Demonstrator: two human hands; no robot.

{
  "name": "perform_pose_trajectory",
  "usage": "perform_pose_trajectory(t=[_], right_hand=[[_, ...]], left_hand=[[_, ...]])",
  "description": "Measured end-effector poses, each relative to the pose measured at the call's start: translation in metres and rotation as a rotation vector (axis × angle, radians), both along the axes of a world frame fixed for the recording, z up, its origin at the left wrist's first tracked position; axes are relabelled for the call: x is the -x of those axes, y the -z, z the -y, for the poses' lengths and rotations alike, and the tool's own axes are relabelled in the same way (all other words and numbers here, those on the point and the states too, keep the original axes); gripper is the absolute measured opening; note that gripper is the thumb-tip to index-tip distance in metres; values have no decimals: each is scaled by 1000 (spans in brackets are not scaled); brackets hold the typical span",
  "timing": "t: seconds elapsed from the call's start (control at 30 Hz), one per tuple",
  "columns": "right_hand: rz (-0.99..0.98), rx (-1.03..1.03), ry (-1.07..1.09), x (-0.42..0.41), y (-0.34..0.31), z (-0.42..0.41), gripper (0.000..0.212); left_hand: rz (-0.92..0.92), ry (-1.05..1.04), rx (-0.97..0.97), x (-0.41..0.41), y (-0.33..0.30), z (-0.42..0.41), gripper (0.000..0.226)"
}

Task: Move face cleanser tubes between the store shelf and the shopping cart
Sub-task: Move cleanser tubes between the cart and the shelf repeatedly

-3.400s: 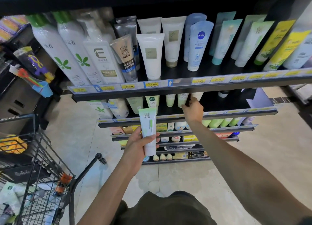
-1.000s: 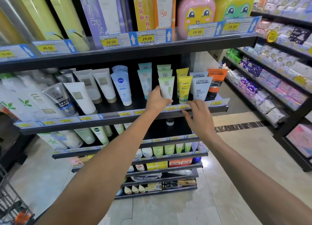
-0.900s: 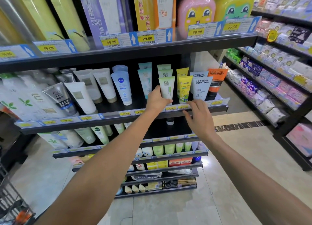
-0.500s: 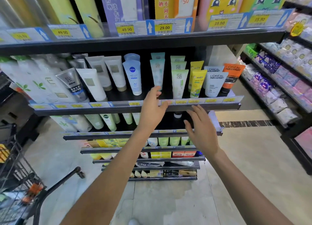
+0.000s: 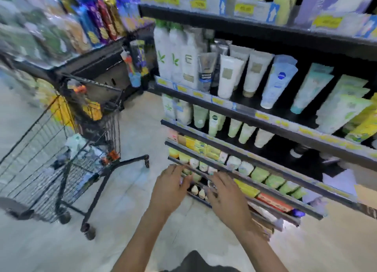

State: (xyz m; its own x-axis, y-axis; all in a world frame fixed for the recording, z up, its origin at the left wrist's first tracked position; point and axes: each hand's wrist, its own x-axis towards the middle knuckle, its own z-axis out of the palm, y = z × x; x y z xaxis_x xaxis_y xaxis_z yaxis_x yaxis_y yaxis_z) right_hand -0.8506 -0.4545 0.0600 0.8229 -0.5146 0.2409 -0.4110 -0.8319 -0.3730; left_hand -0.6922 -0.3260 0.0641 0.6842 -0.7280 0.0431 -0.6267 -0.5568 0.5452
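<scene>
Left hand: my left hand [image 5: 170, 187] hangs low in front of the bottom shelves, fingers loose and spread, holding nothing.
Right hand: my right hand [image 5: 226, 194] sits just beside it, fingers splayed and likewise carrying nothing.
Tubes: the face cleanser tubes [image 5: 230, 76] stand upright in rows on the store shelf [image 5: 244, 110], well above both hands; more pale green ones line the tier below.
Cart: the shopping cart [image 5: 67, 149] stands to my left, well apart from the hands — some packets lie in its basket, but the blur hides whether any is a tube.
Step in hand, as I judge it: between carries, with the view swinging toward the cart, so the next pick likely comes from the basket.
How I'd do it well: let the view settle first — everything is smeared now. Then I'd reach with the left hand over the wire rim from above, grip one tube round its body and lift it straight up clear of the mesh.
</scene>
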Motion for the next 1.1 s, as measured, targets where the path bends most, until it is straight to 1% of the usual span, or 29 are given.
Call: perform_pose_trajectory(t=[0.1, 0.17, 0.23, 0.37, 0.47, 0.53, 0.6, 0.7, 0.73, 0.9, 1.1], right_hand=[[-31, -15, -185, -52, 1, -41, 33], [-87, -23, -314, -91, 2, -71, 46], [-131, -64, -410, -129, 4, -102, 56], [-115, -106, -576, -190, 3, -168, 51], [-186, -130, -658, -224, 1, -211, 53], [-210, -144, -702, -243, 4, -232, 56], [-244, -152, -749, -259, 8, -247, 58], [-271, -155, -780, -280, 14, -253, 44], [-282, -162, -779, -286, 16, -252, 42], [-374, -194, -760, -329, 32, -238, 50], [-433, -233, -764, -401, 40, -228, 46]], left_hand=[[69, -138, -9, -24, 3, -70, 44], [106, -246, -28, -38, 5, -120, 43], [106, -358, -60, -51, 8, -170, 41], [63, -575, -87, -61, 15, -260, 42], [-1, -733, -79, -61, 17, -310, 40], [-21, -803, -58, -65, 20, -332, 37], [-39, -844, -61, -75, 25, -345, 36], [-51, -868, -68, -98, 30, -351, 36], [-53, -875, -71, -109, 30, -350, 36], [-47, -860, -99, -190, 29, -337, 35], [-41, -824, -131, -286, 25, -324, 43]])
